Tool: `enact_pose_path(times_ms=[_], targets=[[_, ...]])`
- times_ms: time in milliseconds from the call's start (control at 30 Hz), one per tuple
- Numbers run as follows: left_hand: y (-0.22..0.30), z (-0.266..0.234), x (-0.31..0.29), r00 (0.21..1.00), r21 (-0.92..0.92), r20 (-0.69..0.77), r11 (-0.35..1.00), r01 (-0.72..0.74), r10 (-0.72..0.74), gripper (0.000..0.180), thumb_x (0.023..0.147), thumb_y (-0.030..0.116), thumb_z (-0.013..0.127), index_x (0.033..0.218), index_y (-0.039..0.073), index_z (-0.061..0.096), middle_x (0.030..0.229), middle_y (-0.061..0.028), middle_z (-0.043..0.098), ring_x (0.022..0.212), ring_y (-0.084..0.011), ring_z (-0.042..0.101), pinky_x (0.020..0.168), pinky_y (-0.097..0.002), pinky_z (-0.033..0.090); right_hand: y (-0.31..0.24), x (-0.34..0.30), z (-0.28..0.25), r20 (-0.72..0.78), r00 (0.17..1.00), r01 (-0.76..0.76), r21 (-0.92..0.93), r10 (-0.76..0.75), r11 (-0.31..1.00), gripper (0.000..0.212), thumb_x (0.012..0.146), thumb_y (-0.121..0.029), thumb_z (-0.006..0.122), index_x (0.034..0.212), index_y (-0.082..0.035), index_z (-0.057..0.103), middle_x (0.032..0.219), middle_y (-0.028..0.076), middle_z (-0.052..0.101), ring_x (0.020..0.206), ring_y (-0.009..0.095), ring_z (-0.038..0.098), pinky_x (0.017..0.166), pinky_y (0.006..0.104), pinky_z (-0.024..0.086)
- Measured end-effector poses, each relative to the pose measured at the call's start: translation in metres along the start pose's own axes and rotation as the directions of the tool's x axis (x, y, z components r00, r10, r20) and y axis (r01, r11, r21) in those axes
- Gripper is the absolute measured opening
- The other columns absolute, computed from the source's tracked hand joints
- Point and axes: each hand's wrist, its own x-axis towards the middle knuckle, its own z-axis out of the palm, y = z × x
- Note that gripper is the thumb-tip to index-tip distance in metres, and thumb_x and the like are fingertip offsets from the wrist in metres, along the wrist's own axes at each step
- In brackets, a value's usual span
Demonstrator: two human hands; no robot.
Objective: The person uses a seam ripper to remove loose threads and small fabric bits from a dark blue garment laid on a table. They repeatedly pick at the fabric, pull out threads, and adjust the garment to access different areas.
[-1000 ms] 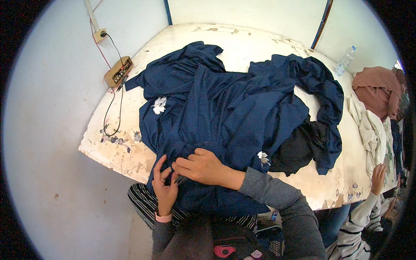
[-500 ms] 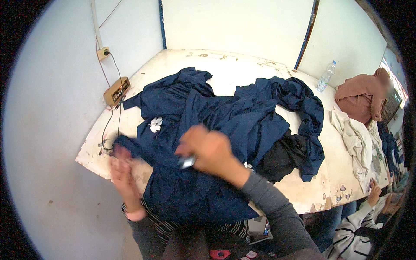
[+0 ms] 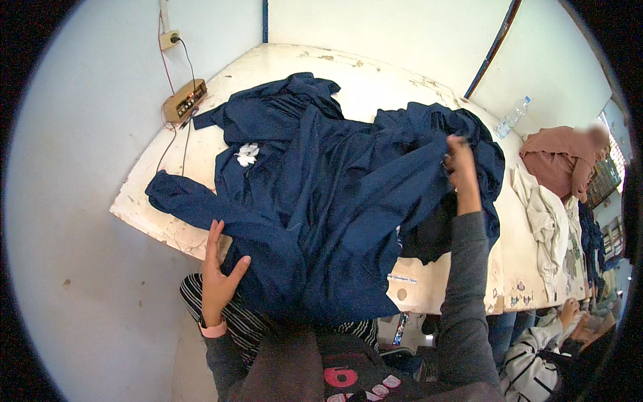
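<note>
A dark navy garment (image 3: 321, 201) lies bunched and spread over the table in front of me, its near part hanging past the front edge. Beside its lower left side is my left hand (image 3: 220, 275), fingers stretched and thumb apart, holding nothing. My right hand (image 3: 461, 164) is at the garment's right side, arm reaching forward, its fingers curled and a bit blurred. Something small and dark shows at those fingers, too unclear to name. Small white pieces (image 3: 247, 154) rest on the navy cloth at left. Black cloth (image 3: 429, 234) lies under its right side.
The worn white table (image 3: 134, 194) meets a wall at left. A brown box with cables (image 3: 184, 100) sits at its left edge. Far right stand a plastic bottle (image 3: 514, 119) and a person in brown (image 3: 556, 161). Cream cloth (image 3: 542, 214) lies near another person's striped sleeve (image 3: 539, 358).
My right hand, with a small shiny thing showing in it before, has moved from the garment's middle to its right side. My left hand has come away from the left sleeve, which now lies down.
</note>
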Motion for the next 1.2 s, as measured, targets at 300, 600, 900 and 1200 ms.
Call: enact_pose_path(times_ms=[300,600,900,1200], targets=[[0.038,0.01,-0.001,0.995,0.209,-0.056,0.976,-0.065,0.078,0.077,0.081,0.019,0.078,0.148,0.005,0.043,0.159,-0.0184,0.035,0.147,-0.0347,0.034,0.118,-0.0462,0.03,-0.142,0.023,-0.053,-0.358,0.691,0.616,-0.162,-0.628,0.771,0.033,0.098,-0.027,0.064,0.114,0.002,0.061,0.098,0.006,0.064,0.086,0.016,0.055,0.077,0.0308,0.046],[0.075,0.05,0.016,0.956,-0.681,-0.195,0.672,-0.293,0.219,0.121,0.072,0.063,0.079,0.158,0.007,0.017,0.164,-0.0164,0.021,0.148,-0.0353,0.028,0.122,-0.0514,0.02,-0.191,-0.225,0.215,0.761,-0.051,0.576,0.552,-0.647,0.603,0.041,0.085,-0.034,0.075,0.104,0.001,0.069,0.097,0.02,0.072,0.085,0.035,0.07,0.08,0.0409,0.055],[0.033,-0.015,0.01,0.979,-0.958,-0.187,0.235,-0.164,-0.077,0.095,0.093,0.054,0.059,0.161,0.009,0.011,0.166,-0.019,0.013,0.153,-0.0347,0.017,0.124,-0.0487,0.014,-0.106,-0.188,0.189,0.861,0.331,0.575,0.142,-0.387,0.806,0.025,0.092,-0.021,0.071,0.104,0.001,0.069,0.119,0.014,0.07,0.11,0.02,0.065,0.091,0.0335,0.052],[-0.02,-0.079,0.002,0.937,-0.997,0.034,0.056,0.056,-0.347,0.052,0.105,0.023,0.047,0.15,0.0,0.037,0.152,-0.0206,0.043,0.137,-0.0298,0.047,0.114,-0.0489,0.041,0.027,-0.246,0.093,0.977,0.212,0.723,-0.155,-0.003,0.673,0.038,0.075,-0.003,0.065,0.112,-0.008,0.067,0.135,0.007,0.062,0.105,0.032,0.068,0.084,0.0405,0.058]])
